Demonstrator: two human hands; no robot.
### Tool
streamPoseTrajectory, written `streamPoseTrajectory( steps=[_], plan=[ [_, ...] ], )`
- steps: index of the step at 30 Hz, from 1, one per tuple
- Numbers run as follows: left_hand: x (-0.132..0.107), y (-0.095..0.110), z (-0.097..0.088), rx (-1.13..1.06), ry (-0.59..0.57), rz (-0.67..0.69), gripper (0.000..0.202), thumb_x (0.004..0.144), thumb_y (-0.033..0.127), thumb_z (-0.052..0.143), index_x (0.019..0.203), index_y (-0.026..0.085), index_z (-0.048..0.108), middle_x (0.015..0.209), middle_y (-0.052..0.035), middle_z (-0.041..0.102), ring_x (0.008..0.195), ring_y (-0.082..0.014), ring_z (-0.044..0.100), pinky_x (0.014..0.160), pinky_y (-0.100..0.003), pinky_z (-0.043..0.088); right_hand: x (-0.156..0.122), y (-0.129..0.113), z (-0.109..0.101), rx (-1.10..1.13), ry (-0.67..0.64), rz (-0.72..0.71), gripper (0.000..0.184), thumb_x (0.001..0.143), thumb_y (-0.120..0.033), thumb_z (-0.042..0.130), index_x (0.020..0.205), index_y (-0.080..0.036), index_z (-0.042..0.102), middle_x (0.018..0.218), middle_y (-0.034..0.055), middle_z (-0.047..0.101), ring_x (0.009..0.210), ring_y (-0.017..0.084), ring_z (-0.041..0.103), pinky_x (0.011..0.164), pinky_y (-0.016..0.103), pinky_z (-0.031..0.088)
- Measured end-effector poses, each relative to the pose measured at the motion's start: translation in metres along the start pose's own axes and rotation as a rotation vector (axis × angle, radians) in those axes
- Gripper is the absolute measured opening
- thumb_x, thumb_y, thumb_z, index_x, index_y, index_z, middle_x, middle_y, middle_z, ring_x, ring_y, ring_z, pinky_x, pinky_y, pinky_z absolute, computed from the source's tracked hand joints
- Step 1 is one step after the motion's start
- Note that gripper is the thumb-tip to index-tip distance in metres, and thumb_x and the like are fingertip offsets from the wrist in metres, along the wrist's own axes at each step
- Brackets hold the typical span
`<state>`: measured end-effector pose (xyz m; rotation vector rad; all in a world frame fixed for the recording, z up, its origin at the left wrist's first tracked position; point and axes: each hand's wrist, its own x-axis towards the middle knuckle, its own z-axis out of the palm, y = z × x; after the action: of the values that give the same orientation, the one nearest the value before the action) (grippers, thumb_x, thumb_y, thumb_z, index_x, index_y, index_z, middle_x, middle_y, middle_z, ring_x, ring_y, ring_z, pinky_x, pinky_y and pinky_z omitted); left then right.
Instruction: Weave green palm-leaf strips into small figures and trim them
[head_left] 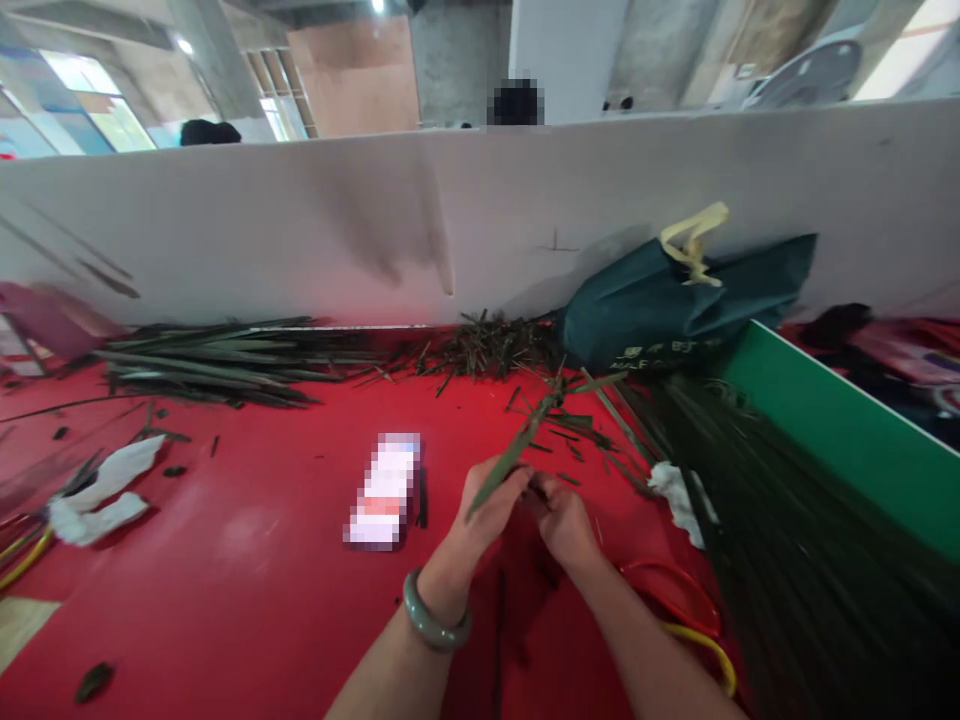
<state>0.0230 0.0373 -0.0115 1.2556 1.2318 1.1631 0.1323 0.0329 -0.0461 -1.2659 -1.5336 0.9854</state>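
Observation:
In the middle of the view my left hand and my right hand meet just above the red tabletop. My left fingers are closed on a long green leaf strip, whose far end is knotted or folded, with a short piece sticking out to the right. The fingertips of my right hand pinch close beside the left ones, on the lower, darker part of the same leaf strip. Just what lies between the fingertips is partly hidden. A grey-green bangle circles my left wrist.
A blurred phone lies left of my hands. Bundled leaf strips and scraps line the white partition. At right are a dark green bag, a green board, dark strips, tissue and red-and-yellow handles.

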Motion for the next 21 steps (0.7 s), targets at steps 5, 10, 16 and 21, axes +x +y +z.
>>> streamPoseTrajectory(
  steps=[5, 10, 16, 21],
  plan=[
    [0.0013, -0.0051, -0.0001, 0.042, -0.011, -0.021, 0.019, 0.068, 0.033, 0.053, 0.069, 0.016, 0.062, 0.058, 0.0012, 0.055, 0.051, -0.0091, 0.047, 0.053, -0.022, 0.038, -0.0012, -0.0037, -0.0058, -0.154, -0.051, 0.011, 0.019, 0.073, -0.020, 0.044, 0.077, -0.017, 0.062, 0.066, 0.0025, 0.062, 0.062, 0.016, 0.056, 0.058, 0.024, 0.042],
    [0.0010, -0.0045, -0.0009, 0.009, 0.024, -0.048, 0.019, 0.068, 0.033, 0.055, 0.071, 0.015, 0.061, 0.059, 0.0015, 0.055, 0.053, -0.0088, 0.047, 0.053, -0.021, 0.038, -0.0017, -0.0058, -0.0049, -0.124, -0.064, 0.022, 0.021, 0.074, -0.017, 0.043, 0.082, -0.018, 0.062, 0.073, 0.0032, 0.065, 0.066, 0.015, 0.058, 0.061, 0.024, 0.042],
    [0.0011, -0.0019, -0.0020, 0.025, 0.083, -0.079, 0.019, 0.068, 0.034, 0.055, 0.071, 0.016, 0.061, 0.055, 0.0029, 0.052, 0.053, -0.0083, 0.045, 0.053, -0.020, 0.037, -0.0024, -0.0067, -0.0036, -0.100, -0.045, 0.023, 0.020, 0.076, -0.019, 0.044, 0.086, -0.018, 0.061, 0.078, 0.0037, 0.066, 0.071, 0.015, 0.060, 0.067, 0.025, 0.044],
    [0.0018, -0.0010, -0.0018, -0.024, 0.056, -0.063, 0.018, 0.067, 0.033, 0.056, 0.070, 0.015, 0.061, 0.055, 0.0027, 0.052, 0.051, -0.0081, 0.044, 0.051, -0.020, 0.036, -0.0030, -0.0070, -0.0041, -0.103, -0.043, 0.020, 0.020, 0.075, -0.016, 0.044, 0.084, -0.018, 0.062, 0.077, 0.0038, 0.066, 0.071, 0.015, 0.060, 0.066, 0.024, 0.044]
  ],
)
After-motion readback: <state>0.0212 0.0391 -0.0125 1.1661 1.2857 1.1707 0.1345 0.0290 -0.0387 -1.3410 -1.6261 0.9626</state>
